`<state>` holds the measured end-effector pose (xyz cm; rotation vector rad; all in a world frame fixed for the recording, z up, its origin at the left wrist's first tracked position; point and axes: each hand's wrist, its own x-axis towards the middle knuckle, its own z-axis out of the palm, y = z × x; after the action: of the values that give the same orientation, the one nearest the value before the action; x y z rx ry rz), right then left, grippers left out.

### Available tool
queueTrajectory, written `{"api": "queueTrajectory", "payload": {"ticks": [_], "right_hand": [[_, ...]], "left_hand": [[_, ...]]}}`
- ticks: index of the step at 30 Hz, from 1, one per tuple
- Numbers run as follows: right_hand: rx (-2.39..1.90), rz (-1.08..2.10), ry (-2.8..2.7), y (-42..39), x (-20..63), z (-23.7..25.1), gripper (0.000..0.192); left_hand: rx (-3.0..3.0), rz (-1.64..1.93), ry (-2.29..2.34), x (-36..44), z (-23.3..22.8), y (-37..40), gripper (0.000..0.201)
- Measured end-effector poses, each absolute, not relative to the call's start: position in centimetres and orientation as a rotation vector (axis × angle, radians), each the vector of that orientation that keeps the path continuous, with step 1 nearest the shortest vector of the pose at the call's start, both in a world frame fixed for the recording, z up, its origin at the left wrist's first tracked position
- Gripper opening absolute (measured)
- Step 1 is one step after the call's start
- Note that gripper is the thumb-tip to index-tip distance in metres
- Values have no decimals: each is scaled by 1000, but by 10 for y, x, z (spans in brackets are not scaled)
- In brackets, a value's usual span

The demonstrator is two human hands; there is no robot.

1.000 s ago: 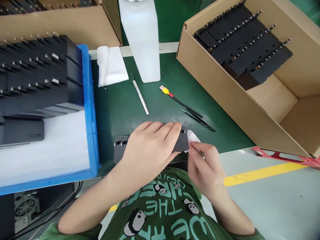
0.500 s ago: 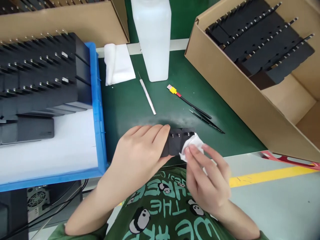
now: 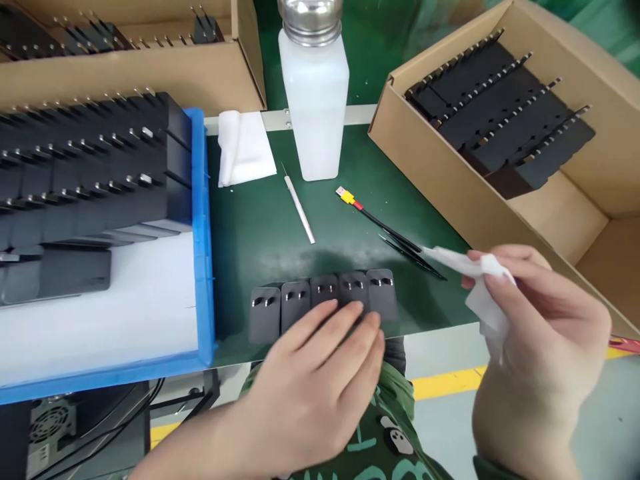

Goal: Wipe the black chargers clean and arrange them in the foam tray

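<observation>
Several black plug adapters (image 3: 265, 320) stand in a row along the table's front edge, their metal prongs pointing up. My left hand (image 3: 320, 373) is over the row, fingers stretched out and slightly apart, fingertips on or just over the middle and right-hand adapters; whether they press on them I cannot tell. Off to the right, above the table's front corner, my right hand (image 3: 545, 320) pinches a crumpled white cloth (image 3: 487, 303) between thumb and fingers. One corner of the cloth points left, toward the black tweezers (image 3: 413, 257).
A blue tray (image 3: 203, 267) of adapters borders the left side. Cardboard boxes holding more adapters stand at the back left (image 3: 200, 73) and right (image 3: 450, 180). Between them are a white bottle (image 3: 315, 107), folded cloth (image 3: 250, 147), white pen-like needle tool (image 3: 300, 210) and USB cable (image 3: 370, 207).
The adapters, gripped together by my left hand before, now stand on the table, and that hand has opened. My right hand has pulled away to the right with the cloth.
</observation>
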<state>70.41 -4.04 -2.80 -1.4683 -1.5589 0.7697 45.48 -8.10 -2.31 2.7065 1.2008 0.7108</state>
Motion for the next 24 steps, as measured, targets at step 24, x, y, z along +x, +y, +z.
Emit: {"api": "queueTrajectory", "payload": {"ticks": [24], "right_hand": [[-469,1413,-2664,86,654,-8,38]], "left_hand": [[2527,922,1349,476,-53,-73,35]]}}
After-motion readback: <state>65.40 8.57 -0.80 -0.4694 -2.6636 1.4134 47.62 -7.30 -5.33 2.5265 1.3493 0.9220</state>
